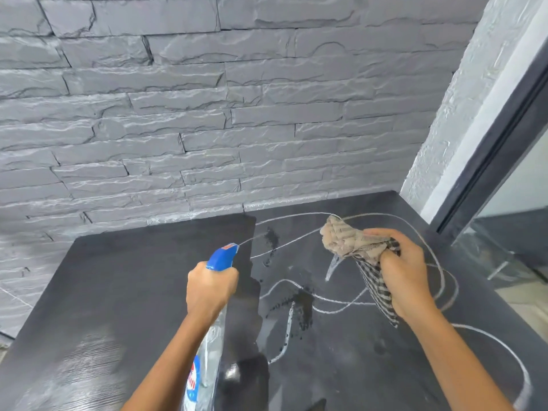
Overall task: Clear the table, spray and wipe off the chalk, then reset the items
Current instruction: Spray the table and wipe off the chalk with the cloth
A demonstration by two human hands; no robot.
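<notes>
Left hand [212, 287] fingers [231, 277] curled round neck of spray bottle [222, 258]. Best: short bursts, nozzle swept across dry chalk loops [335, 308] on tabletop [133, 277] — wet patches [302, 304] few so far. Right hand [406, 277] fingers [385, 259] clench bunched cloth [350, 240] just above chalk — both forearms extended, left wrist straight.

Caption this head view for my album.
Left hand aims spray bottle at chalk lines on dark table; right hand grips bunched cloth.
</notes>
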